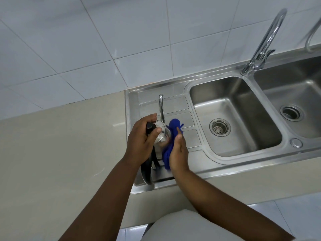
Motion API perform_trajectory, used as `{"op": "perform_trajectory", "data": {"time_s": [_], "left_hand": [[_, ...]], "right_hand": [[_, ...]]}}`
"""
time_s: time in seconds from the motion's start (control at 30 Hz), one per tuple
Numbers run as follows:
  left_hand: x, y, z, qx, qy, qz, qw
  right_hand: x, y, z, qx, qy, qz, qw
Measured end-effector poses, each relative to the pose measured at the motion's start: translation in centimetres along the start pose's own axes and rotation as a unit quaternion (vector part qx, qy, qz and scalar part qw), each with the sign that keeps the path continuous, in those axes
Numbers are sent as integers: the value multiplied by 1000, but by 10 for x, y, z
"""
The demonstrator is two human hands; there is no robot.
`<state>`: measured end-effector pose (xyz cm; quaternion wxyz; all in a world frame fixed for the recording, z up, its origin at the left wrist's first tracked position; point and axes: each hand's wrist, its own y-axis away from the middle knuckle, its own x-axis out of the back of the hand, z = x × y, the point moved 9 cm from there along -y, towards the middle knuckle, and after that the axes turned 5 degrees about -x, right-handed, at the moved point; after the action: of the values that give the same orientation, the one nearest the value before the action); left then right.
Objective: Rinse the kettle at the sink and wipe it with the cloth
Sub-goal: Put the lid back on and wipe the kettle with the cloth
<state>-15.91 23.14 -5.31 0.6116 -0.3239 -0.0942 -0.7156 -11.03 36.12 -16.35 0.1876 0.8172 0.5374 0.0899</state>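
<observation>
Head view looks down at a steel sink [225, 159] set in a beige tabletop [60, 153], grey wall tiles [86, 40] behind; kettle [160, 134] stands on the ribbed drainboard [177, 105] at the sink's left end, left of the near basin [243, 108]; shiny metal body, thin curved spout [161, 106] rising from its far side; black handle [147, 169] hangs down on the near side, toward the person; black knob [150, 127] on the lid.

Left hand [140, 141] wraps over the kettle's top from the left; fingers [152, 117] curled round the lid and knob, thumb [157, 130] pressed on the lid's rim, a closed grip on the kettle.

Right hand [178, 153] holds a blue cloth [169, 148] flat against the kettle's right side; palm on the cloth, fingers mostly straight, one fingertip [178, 129] lying across the blue fabric; cloth bunched, its top lobe showing past the fingertips near the spout base, its lower end hanging by the wrist.

Near basin has a round strainer drain [219, 127]; second basin [295, 94] to the right with its own drain [291, 113]; tall curved tap [265, 40] stands at the back between the two basins; no water visible from it; part of a second tap [312, 32] at the right edge; both forearms bare; pale clothing [182, 226] at the bottom.
</observation>
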Motion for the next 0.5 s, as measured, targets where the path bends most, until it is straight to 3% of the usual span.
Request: {"op": "perform_trajectory", "data": {"time_s": [0.07, 0.17, 0.23, 0.33, 0.43, 0.5], "left_hand": [[0, -3, 4, -21, 12, -16, 1000], [-6, -6, 11, -64, 19, -59, 996], [-9, -7, 12, -71, 15, -81, 994], [-10, -8, 9, -62, 4, -82, 995], [-10, -9, 8, -52, 12, -90, 994], [-12, -11, 10, -61, 3, -106, 993]], "right_hand": [[-5, 2, -36, 76, 28, -27, 996], [-23, 26, -71, 246, 133, -67, 958], [-24, 30, -61, 275, 158, -74, 945], [-3, 16, -24, 202, 138, -60, 968], [13, -2, 12, 25, 38, -67, 997], [14, -6, 19, -57, -33, -69, 995]]}}
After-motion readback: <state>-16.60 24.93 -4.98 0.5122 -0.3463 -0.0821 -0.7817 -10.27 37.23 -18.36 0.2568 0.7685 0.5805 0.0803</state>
